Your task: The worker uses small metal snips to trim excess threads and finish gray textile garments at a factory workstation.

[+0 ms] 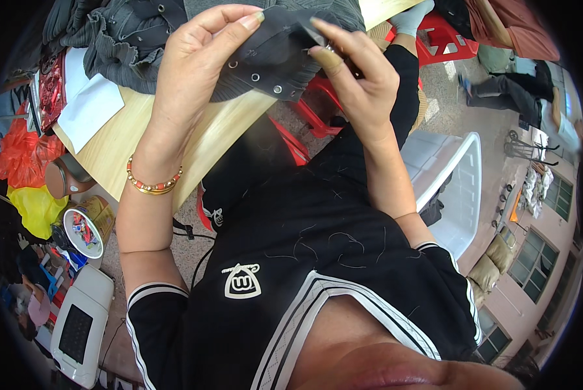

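My left hand [197, 62] is closed in a pinch on the edge of a dark grey garment [269, 49], which it lifts off the wooden table. Several round metal snaps or eyelets [255, 77] show along the garment's flap. At the flap's right side, my right hand [366, 81] has its thumb and forefinger bent round something small with a shiny metal part [330, 47]. Motion blur and the fingers hide what that is. More ribbed dark grey cloth [126, 49] lies heaped behind my left hand.
White paper [91, 110] lies on the pale wooden table [148, 133]. A translucent plastic bin [464, 195] with dark cloth inside stands at the right. Red stools [444, 49] are beyond the table. A round tub [87, 234] of small items stands at left. People are nearby.
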A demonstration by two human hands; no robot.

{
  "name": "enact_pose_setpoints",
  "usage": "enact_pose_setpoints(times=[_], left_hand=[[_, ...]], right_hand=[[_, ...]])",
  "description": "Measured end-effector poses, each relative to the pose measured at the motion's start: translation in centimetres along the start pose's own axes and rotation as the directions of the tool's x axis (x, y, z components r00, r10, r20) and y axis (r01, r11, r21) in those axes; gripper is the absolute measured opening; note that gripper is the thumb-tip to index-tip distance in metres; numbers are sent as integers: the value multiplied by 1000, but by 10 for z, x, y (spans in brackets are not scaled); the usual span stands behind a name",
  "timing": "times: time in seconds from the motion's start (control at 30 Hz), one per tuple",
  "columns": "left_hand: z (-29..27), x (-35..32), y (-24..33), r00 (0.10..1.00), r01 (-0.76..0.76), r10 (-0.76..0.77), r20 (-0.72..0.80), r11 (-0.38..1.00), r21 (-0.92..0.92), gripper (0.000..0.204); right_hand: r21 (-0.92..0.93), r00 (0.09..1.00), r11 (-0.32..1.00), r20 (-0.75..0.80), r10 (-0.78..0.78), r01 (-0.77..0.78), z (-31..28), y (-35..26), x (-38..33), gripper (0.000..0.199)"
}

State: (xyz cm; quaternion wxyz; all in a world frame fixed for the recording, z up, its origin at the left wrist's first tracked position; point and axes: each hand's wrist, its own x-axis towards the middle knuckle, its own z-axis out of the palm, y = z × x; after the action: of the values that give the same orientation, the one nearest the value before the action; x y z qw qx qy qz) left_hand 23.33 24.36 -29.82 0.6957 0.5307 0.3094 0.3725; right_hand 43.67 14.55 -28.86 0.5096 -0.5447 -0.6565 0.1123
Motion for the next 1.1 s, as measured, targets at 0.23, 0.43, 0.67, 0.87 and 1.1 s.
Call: enact_pose_setpoints(times=[0.23,0.43,0.67,0.87,1.1], left_hand=[[14,-14,17,995,-4,-3,102,998,66,28],[-1,-7,20,980,-106,44,194,939,328,25],[6,-1,36,988,-134,83,129,880,455,21],[1,-9,14,997,-75,57,54,905,419,18],[9,-20,27,996,-31,16,91,986,164,14]], right_hand=[[454,873,747,206,442,-486,8,-5,0,28],[562,898,706,186,399,-431,-2,1,11,13],[453,914,803,80,397,-388,-15,-5,21,5],[520,864,695,218,454,-497,-2,14,5,5],[516,894,733,196,404,-444,-12,4,15,8]])
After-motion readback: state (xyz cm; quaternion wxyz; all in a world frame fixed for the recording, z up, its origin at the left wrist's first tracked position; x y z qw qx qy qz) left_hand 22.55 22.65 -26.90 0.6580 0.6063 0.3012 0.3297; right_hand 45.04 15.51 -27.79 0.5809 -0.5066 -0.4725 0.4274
